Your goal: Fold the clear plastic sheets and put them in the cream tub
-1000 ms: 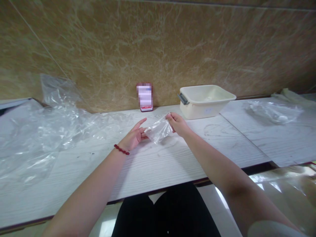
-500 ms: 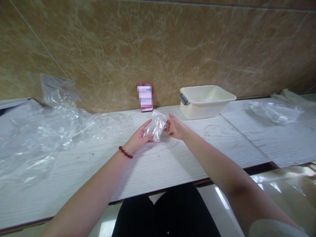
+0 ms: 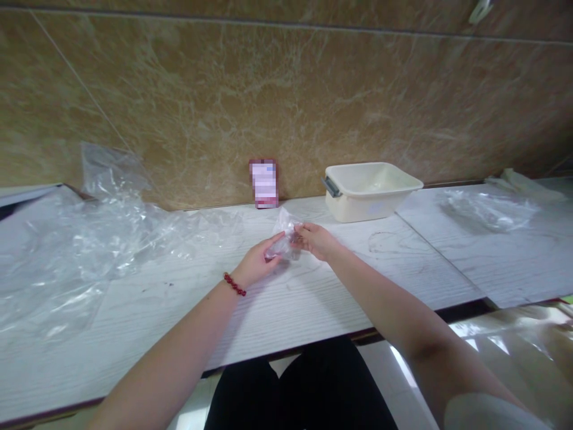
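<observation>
Between my two hands, just above the white tabletop, is a small clear plastic bag [image 3: 283, 246], crumpled and shiny. My left hand [image 3: 261, 258] grips its left side, thumb in front and fingers behind. On the bag's right edge the fingers of my right hand [image 3: 313, 239] are closed in a pinch. Whether anything lies inside the bag I cannot make out. A red bead bracelet [image 3: 234, 284] circles my left wrist.
A phone [image 3: 265, 184] leans against the brown marbled wall behind my hands. To its right stands a cream plastic bin [image 3: 358, 206] with a grey handle. Large clear plastic sheeting [image 3: 89, 239] covers the table's left; more clear plastic [image 3: 490, 210] lies at right.
My right hand has moved in over the bag's right side, and its raised thumb has come down into a pinch. The bag is more bunched up. The view has tilted slightly upward.
</observation>
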The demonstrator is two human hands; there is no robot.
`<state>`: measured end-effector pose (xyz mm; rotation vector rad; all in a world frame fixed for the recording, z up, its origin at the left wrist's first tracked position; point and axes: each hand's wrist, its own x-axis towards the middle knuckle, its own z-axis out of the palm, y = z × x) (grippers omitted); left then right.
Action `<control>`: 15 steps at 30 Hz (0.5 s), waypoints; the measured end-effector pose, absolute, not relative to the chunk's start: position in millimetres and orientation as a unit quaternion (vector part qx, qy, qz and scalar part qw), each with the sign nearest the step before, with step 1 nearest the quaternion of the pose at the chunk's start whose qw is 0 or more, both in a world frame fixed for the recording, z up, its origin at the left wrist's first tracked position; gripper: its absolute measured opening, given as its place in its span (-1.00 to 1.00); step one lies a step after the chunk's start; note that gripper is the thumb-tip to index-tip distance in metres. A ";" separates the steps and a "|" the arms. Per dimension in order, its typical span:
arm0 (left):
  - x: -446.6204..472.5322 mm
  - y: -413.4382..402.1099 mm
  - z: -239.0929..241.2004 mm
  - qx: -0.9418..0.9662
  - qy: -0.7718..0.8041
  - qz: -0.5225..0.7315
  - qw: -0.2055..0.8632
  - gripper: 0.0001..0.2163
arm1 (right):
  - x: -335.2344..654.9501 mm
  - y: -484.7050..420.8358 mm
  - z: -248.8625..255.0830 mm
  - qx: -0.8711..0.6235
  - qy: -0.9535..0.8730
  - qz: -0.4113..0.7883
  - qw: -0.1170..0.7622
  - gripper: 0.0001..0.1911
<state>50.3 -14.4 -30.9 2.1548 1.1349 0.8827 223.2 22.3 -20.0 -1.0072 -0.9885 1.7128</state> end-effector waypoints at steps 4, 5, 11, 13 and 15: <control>49.4 -12.6 -35.6 0.766 0.393 0.349 0.369 -0.41 | 221.8 20.6 -7.4 -0.451 -0.446 0.616 0.468 -0.86; 49.0 -11.3 -38.0 0.750 0.380 0.358 0.406 -0.37 | 223.7 20.9 -0.2 -0.454 -0.460 0.597 0.475 -0.87; 44.1 0.6 -52.5 0.695 0.344 0.389 0.497 -0.38 | 280.1 49.3 79.0 -0.477 -0.569 0.418 0.524 -0.91; 43.0 3.1 -54.0 0.696 0.355 0.386 0.491 -0.41 | 315.3 71.0 108.1 -0.527 -0.587 0.332 0.518 -0.92; 42.7 4.3 -53.8 0.704 0.364 0.374 0.483 -0.43 | 352.2 94.5 129.8 -0.588 -0.591 0.252 0.492 -0.85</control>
